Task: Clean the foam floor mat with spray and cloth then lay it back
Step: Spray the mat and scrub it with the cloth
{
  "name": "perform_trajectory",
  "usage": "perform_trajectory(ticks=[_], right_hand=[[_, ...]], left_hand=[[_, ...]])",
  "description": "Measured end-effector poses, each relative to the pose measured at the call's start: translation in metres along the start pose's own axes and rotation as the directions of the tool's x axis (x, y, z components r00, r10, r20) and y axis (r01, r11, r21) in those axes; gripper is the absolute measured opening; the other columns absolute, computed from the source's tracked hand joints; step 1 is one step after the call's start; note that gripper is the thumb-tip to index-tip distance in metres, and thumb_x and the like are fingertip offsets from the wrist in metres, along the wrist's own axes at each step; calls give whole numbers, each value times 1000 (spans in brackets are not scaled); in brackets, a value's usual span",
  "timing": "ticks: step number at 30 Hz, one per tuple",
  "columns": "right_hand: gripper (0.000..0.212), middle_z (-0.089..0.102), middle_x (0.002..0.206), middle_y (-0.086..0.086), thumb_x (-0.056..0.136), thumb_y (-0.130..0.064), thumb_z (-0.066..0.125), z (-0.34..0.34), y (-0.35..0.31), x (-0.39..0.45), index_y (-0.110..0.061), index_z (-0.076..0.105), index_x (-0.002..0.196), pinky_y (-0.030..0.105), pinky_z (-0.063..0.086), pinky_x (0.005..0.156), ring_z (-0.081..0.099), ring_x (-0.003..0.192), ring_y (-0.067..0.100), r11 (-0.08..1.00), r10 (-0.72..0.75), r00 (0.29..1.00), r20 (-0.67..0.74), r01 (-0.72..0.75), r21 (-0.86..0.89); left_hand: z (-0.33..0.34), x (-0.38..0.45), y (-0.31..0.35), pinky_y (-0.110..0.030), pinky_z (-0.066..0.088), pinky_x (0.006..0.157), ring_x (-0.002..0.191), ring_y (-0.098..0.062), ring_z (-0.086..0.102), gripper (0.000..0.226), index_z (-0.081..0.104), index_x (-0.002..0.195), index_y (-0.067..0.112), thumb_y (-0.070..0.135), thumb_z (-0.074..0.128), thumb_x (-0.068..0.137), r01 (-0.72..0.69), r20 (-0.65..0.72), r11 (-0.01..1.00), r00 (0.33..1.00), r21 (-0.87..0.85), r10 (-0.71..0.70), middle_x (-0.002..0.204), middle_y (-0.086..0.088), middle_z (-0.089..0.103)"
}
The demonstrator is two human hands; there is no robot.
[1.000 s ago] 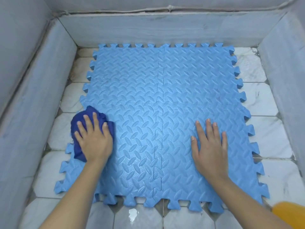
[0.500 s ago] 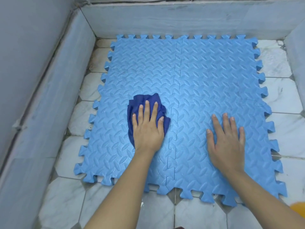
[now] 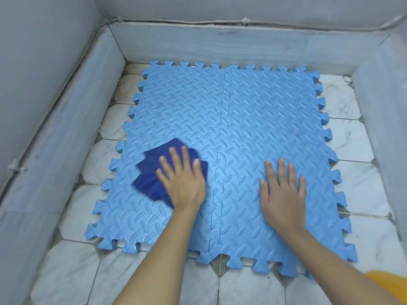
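A light blue foam floor mat [image 3: 253, 119] of interlocked tiles lies flat on the white tiled floor. My left hand [image 3: 182, 179] presses flat on a dark blue cloth [image 3: 152, 175], which rests on the mat's near-left tile. The cloth sticks out to the left of and beyond my fingers. My right hand [image 3: 284, 192] lies flat, fingers spread, on the near-right tile and holds nothing. No spray bottle is in view.
Low grey walls [image 3: 220, 42] enclose the floor on the left, far and right sides. White marble-look tiles [image 3: 356, 190] show around the mat. An orange object [image 3: 389, 285] sits at the bottom right corner.
My left hand slid the cloth from the mat's near-left edge toward the centre seam, then back a little to the left. My right hand stayed flat on the near-right tile.
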State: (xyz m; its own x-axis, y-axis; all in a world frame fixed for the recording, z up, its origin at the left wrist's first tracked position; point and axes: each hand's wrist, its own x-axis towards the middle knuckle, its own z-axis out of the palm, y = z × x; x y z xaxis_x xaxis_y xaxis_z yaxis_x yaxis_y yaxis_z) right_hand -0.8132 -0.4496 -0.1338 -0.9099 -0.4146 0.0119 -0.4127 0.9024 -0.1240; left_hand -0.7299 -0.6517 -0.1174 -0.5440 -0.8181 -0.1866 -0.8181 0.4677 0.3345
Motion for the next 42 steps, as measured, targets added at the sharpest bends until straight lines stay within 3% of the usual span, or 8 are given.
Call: perform_trajectory(ticks=[5,14,17,20,30,34,37,42], right_hand=[[57,26,162,6,100,-46,23,-1,-1,1,-27,29,154,51,13,120,20,150,25,1000,11,1000,-20,-10,16],[55,31,159,9,99,-43,31,-3,-1,1,-24,36,151,51,14,120,24,149,28,999,-6,999,-31,7,33],[51,47,146,14,94,-37,42,-6,1,17,-17,50,141,56,20,117,41,136,33,998,-53,995,-86,56,37],[56,37,155,11,94,-33,34,-6,0,38,-17,41,147,52,16,120,29,146,32,993,-71,996,-48,75,88],[61,30,160,5,92,-37,28,-7,-3,35,-24,36,151,47,16,120,23,149,25,995,-19,999,44,15,95],[67,47,149,10,85,-42,23,-24,-12,44,-19,53,140,53,32,112,42,139,31,999,-8,973,230,-1,37],[61,48,144,4,92,-47,17,-74,-30,83,-21,52,134,49,20,117,38,138,24,999,7,929,370,6,-34],[60,27,160,10,99,-43,40,-256,-80,180,-12,33,150,44,8,122,13,151,26,986,-144,986,-79,150,79]], left_hand=[[13,23,55,-52,-12,115,149,-21,-8,60,-1,152,36,55,8,96,-609,243,774,788,175,565,162,7,-8],[-15,105,-4,-53,-7,117,149,-20,-4,59,4,154,31,52,12,99,-236,40,953,972,191,233,163,0,1],[-10,79,-9,-51,-6,118,149,-22,-1,60,5,154,29,52,12,99,-407,61,885,912,226,405,162,1,3],[-3,46,-11,-48,0,119,149,-21,2,62,7,154,31,53,9,96,-598,126,766,801,238,586,162,3,4],[-9,44,-5,-41,-12,117,147,-16,-15,69,-14,150,35,62,-12,87,-589,281,766,804,257,524,158,9,-21],[-44,56,10,-43,-11,116,147,-19,-18,91,-16,150,35,74,-16,67,-635,438,733,747,244,501,157,7,-24],[-101,78,37,-43,-9,118,147,-21,-17,92,-15,150,35,77,-11,67,-661,355,693,746,288,564,159,5,-21],[-234,116,115,-44,-2,118,149,-25,-9,92,-10,152,33,76,-9,70,-726,124,546,641,418,758,161,-1,-13]])
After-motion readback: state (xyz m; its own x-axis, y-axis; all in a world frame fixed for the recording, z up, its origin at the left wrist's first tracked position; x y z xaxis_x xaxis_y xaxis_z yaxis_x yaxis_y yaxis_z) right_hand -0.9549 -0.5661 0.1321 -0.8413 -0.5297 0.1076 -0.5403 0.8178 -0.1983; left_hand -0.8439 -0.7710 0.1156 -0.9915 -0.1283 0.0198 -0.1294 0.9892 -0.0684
